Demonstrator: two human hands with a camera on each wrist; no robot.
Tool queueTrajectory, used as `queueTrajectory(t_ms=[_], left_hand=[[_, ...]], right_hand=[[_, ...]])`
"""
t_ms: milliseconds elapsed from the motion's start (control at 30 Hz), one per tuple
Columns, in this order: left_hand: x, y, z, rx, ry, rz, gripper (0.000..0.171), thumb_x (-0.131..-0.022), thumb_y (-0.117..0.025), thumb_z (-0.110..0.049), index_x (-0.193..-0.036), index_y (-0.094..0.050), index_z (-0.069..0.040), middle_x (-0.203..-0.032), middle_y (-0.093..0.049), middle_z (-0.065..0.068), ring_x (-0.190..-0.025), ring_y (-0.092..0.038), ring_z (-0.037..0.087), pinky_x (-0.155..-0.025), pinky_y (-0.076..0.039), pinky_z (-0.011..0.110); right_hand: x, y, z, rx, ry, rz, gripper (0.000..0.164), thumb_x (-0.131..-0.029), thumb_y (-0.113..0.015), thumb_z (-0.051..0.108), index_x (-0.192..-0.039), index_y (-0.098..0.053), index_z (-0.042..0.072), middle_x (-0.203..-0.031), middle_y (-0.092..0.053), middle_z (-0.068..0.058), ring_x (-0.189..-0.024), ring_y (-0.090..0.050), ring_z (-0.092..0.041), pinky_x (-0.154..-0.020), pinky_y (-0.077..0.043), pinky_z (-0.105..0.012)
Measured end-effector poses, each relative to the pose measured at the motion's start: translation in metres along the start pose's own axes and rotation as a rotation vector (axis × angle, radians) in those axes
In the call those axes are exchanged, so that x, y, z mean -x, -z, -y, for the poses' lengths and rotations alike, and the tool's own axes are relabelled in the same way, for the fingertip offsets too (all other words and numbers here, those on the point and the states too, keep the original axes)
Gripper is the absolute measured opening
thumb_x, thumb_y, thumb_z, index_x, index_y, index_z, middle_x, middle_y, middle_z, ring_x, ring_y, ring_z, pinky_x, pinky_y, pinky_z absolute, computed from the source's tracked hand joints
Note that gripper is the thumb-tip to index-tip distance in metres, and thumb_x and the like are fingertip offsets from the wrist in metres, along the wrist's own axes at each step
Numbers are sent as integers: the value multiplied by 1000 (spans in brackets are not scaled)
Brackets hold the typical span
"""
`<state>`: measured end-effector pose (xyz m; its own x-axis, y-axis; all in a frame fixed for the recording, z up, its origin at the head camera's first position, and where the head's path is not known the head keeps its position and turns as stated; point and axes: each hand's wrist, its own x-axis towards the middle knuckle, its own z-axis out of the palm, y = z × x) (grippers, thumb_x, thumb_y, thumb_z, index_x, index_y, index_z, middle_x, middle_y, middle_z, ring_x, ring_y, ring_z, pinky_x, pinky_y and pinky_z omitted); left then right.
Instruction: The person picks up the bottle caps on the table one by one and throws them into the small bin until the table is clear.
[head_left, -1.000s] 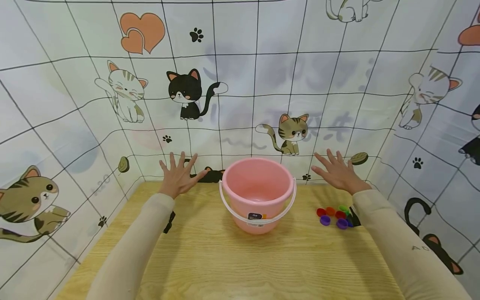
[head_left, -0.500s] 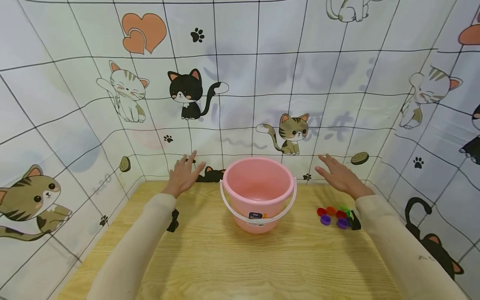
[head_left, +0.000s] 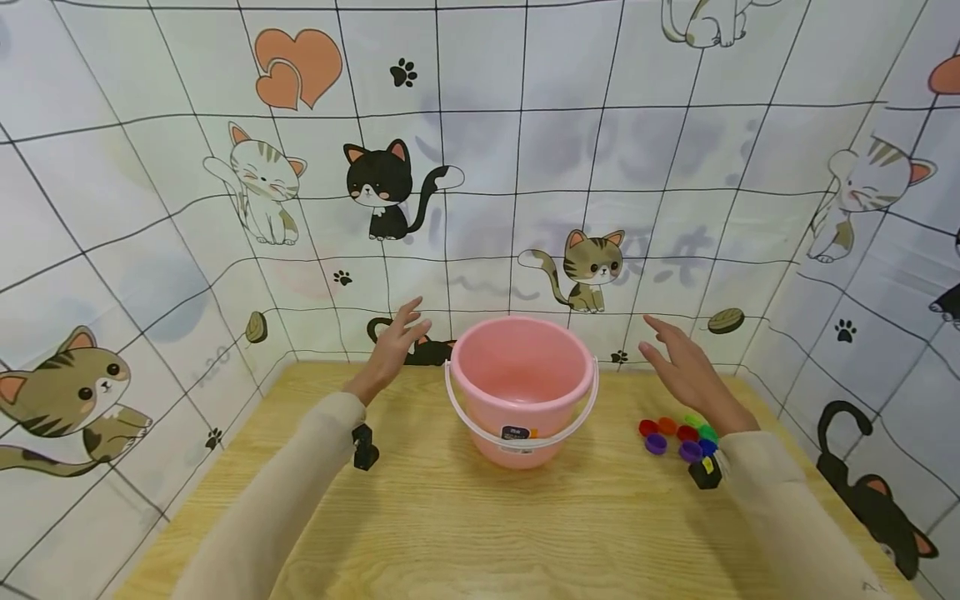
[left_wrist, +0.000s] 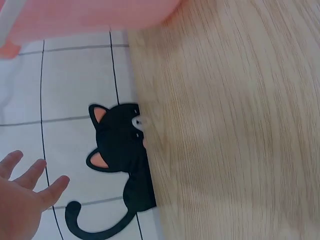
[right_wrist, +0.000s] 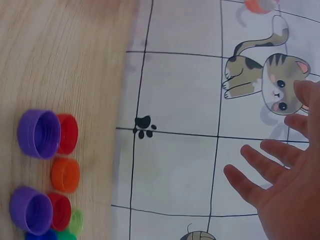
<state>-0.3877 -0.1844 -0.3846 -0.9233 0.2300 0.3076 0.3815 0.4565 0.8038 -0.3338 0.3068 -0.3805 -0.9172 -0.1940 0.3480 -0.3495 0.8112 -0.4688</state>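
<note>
A pink bucket (head_left: 517, 417) with a white handle stands upright on the wooden table, its handle hanging down at the front. Left of it, my left hand (head_left: 392, 348) is raised with fingers extended and holds nothing. My right hand (head_left: 688, 371) hovers on the other side, fingers straight and nothing in them. Just below the right hand lies a group of small bottle caps: purple (right_wrist: 35, 134), red (right_wrist: 68, 134), orange (right_wrist: 65, 175), green and blue. In the left wrist view the fingers (left_wrist: 52, 192) of the left hand show beside a printed black cat.
The wooden table (head_left: 480, 533) ends at a back wall sheet (head_left: 480, 150) printed with cats and grid lines. Similar sheets enclose the left and right sides. A black wrist camera (head_left: 365, 447) sits at the left wrist, another (head_left: 705, 472) at the right.
Both hands have turned from palms down with spread fingers to more sideways. The left hand has moved right, toward the bucket. The bucket and caps stay in place.
</note>
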Motion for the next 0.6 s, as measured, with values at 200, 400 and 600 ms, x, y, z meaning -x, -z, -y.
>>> queueTrajectory(t_ms=[200,400,600], left_hand=[[-1,-17,-11,142,-13,48,62,-106,-42,-50,-164,-22,-38,-168,-29,18,-150,-37,42,-115,-33,71],[-2,-34,-21,254,-5,184,63,-105,-41,-42,-164,-22,-36,-170,-25,13,-154,-31,40,-114,-33,74],[-5,-50,-25,330,7,258,64,-103,-46,-38,-163,-24,-41,-171,-23,14,-152,-36,38,-112,-40,69]], right_hand=[[17,-2,11,-106,19,-60,64,-111,-40,39,-166,-21,13,-165,-30,-27,-142,-42,-53,-108,-40,-70],[32,-8,18,-155,32,-111,61,-111,-41,34,-165,-22,12,-161,-36,-28,-137,-47,-52,-106,-42,-68],[44,-14,23,-190,46,-158,59,-111,-42,31,-165,-25,15,-159,-41,-27,-135,-50,-52,-105,-41,-71]])
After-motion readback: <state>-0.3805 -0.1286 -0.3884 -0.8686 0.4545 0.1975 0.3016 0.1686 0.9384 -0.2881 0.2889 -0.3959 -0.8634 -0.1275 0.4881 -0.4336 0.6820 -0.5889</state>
